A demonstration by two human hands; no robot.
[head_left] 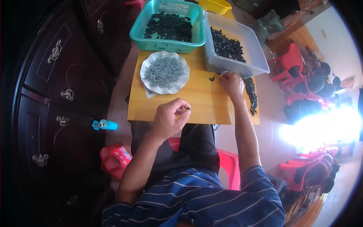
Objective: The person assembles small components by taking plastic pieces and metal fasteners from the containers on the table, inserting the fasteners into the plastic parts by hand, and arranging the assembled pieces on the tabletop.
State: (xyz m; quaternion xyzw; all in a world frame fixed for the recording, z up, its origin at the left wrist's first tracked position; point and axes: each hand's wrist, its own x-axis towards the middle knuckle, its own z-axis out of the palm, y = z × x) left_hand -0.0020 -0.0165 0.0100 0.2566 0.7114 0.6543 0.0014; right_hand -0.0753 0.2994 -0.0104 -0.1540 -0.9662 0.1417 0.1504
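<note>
My left hand (169, 116) hovers over the near edge of the wooden table (196, 102), thumb and finger pinched on a small dark piece (188, 109). My right hand (233, 85) is by the near wall of a clear plastic bin (234, 69), its fingers drawn together low over the tabletop; what they hold, if anything, is hidden. A few small black pieces (211, 79) lie just left of it. Along the table's right edge runs a strip of loose black pieces (251, 96). Small black parts (227, 47) lie in the bin.
A white wavy-rimmed plate (185, 78) carries many small translucent grey pieces. Behind it stands a teal basket (166, 46) of flat black pieces. A yellow basin (215, 6) sits at the far end. Dark cabinets (68, 125) line the left; red chairs (289, 62) stand right.
</note>
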